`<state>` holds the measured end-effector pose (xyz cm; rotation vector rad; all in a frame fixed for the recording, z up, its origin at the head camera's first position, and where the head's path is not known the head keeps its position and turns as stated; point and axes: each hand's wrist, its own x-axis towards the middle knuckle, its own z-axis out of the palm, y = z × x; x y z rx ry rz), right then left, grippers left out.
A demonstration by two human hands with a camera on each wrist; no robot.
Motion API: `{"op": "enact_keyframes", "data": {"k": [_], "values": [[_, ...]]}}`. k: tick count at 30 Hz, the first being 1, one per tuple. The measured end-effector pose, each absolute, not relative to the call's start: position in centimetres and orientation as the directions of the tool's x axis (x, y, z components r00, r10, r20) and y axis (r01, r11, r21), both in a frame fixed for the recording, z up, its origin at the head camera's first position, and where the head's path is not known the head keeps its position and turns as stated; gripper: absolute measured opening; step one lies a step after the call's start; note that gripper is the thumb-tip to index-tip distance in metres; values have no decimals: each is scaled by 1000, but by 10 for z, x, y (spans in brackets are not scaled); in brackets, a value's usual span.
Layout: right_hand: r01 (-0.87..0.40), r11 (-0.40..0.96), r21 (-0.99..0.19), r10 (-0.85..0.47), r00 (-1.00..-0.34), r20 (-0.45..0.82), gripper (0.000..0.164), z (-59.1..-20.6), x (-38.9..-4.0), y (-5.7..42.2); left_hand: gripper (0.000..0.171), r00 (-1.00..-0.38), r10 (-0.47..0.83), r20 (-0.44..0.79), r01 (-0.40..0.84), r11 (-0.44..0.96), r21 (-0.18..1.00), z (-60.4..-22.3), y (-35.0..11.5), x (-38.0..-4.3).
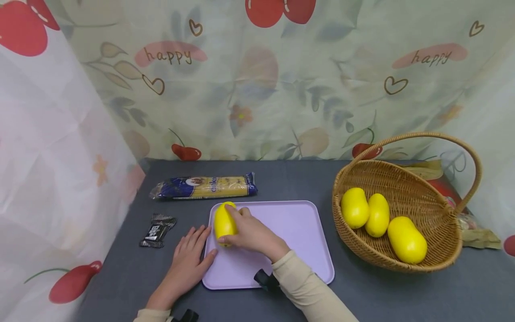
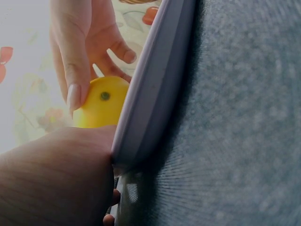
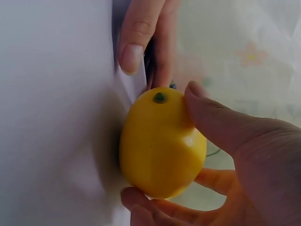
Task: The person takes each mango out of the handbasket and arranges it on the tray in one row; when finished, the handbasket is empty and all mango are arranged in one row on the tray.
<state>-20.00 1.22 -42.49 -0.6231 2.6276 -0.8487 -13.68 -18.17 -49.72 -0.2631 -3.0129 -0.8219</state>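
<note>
Smooth gloss on yellow oblong fruit (image 1: 224, 222); coarse weave on brown wicker basket (image 1: 416, 197).
Fruit skin looks plastic, shows bright highlights. Pale purple rectangular tray (image 1: 297, 232): smooth, hard, plastic-looking, low sheen. Dark grey tablecloth (image 1: 293, 179): matt, finely grained cloth. Long blue-and-yellow plastic-film packet (image 1: 207, 186): shiny, crinkled, partly clear. Small black sachet (image 1: 156, 231): glossy film, ridged ends. Pale fruit-printed hanging sheet (image 1: 293, 112): slightly creased; cloth or plastic, cannot tell. Beige sleeve (image 1: 310, 286): matt, soft-looking cloth.

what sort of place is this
Likely a makeshift tabletop booth: printed cloth encloses the back and both sides of a dark table, where a tray and basket are laid out.
</note>
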Motion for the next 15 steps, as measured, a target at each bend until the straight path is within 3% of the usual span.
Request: {"op": "enact_keyframes", "data": {"k": [15], "values": [[-329, 741, -585, -471, -876, -104, 91, -429, -202, 4, 64, -986, 154, 63, 165, 852, 498, -493, -180, -136]]}}
